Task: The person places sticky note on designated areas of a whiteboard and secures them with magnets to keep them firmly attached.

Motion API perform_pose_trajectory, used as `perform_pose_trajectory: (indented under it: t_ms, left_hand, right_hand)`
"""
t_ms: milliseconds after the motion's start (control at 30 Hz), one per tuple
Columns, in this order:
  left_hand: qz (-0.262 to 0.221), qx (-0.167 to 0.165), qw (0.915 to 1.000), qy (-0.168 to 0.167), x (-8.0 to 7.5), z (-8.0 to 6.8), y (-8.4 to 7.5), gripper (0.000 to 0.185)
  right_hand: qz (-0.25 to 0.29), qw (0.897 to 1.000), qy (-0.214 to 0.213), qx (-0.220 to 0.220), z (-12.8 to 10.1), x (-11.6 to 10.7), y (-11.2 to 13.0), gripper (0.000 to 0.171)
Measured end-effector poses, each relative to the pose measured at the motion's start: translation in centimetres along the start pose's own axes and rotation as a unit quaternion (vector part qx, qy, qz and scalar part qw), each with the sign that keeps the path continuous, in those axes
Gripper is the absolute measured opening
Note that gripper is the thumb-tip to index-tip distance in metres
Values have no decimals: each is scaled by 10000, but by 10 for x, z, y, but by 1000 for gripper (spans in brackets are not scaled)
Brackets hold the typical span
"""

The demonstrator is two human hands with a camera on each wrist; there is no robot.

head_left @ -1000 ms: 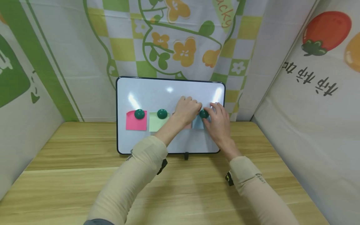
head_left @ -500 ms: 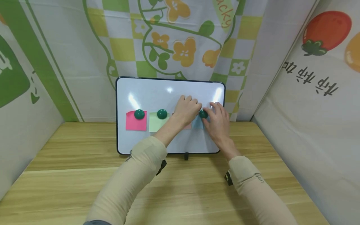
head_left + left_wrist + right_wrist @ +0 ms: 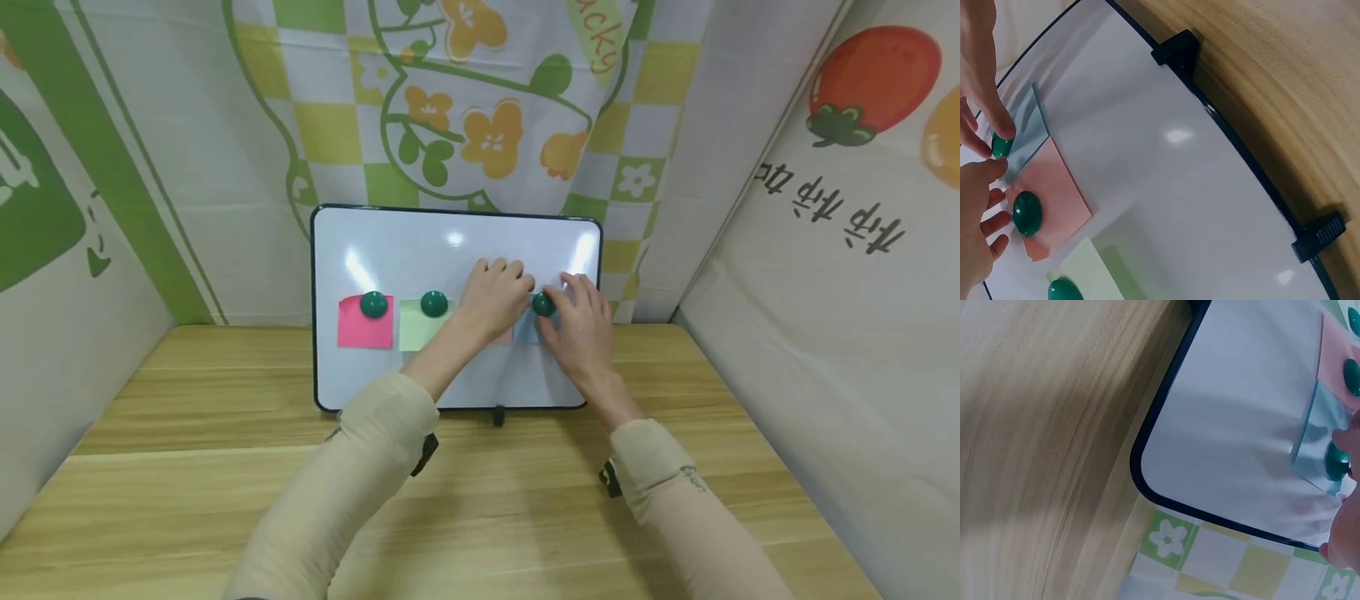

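Observation:
A black-rimmed whiteboard (image 3: 480, 379) leans upright on the table. My right hand (image 3: 583, 325) pinches a green round magnet (image 3: 1002, 145) between thumb and fingers, over the blue sticky note (image 3: 1030, 122). Just left of it is my left hand (image 3: 491, 302), with one fingertip at the upper corner of the blue note, close to that magnet; its other fingers are loosely bent and spread. Below those fingers in the left wrist view, a salmon-pink note (image 3: 1060, 190) carries another green magnet (image 3: 1027, 213). In the head view the left hand hides most of this note.
Further left on the board are a light green note (image 3: 417, 335) and a bright pink note (image 3: 364, 333), each under a green magnet. Black feet (image 3: 1321, 236) hold the board's lower edge on the wooden table (image 3: 480, 533). A patterned curtain (image 3: 487, 183) hangs behind.
My left hand has shifted slightly left and down, away from the magnet on the blue note. My right hand stays on that magnet, nearly still.

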State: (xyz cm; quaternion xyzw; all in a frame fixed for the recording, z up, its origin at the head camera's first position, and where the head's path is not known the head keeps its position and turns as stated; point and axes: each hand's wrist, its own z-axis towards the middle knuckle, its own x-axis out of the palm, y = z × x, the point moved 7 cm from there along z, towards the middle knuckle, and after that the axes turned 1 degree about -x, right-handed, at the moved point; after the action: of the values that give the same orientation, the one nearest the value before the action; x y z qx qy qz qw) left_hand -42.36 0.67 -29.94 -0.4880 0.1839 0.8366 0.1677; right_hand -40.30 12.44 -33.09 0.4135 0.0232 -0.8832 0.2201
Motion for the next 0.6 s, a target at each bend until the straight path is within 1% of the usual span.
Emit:
perform_pose_trajectory:
  t_ms: [133, 267, 367, 467, 600]
  left_hand:
    - [-215, 1, 9997, -120, 0, -9, 3, 30]
    - [-493, 93, 9986, -154, 1, -20, 5, 35]
    - [-675, 145, 9975, -155, 3, -29, 7, 41]
    - [-772, 140, 9968, -159, 7, -38, 10, 48]
    - [-852, 69, 9963, -133, 12, -52, 12, 54]
  right_hand:
    - [10, 10000, 92, 6, -3, 1, 1, 50]
    - [55, 9999, 99, -99, -7, 2, 4, 51]
    - [61, 9998, 99, -185, -11, 3, 8, 56]
    - [121, 9996, 168, -168, -16, 4, 11, 62]
    - [317, 9990, 296, -102, -24, 7, 15, 65]
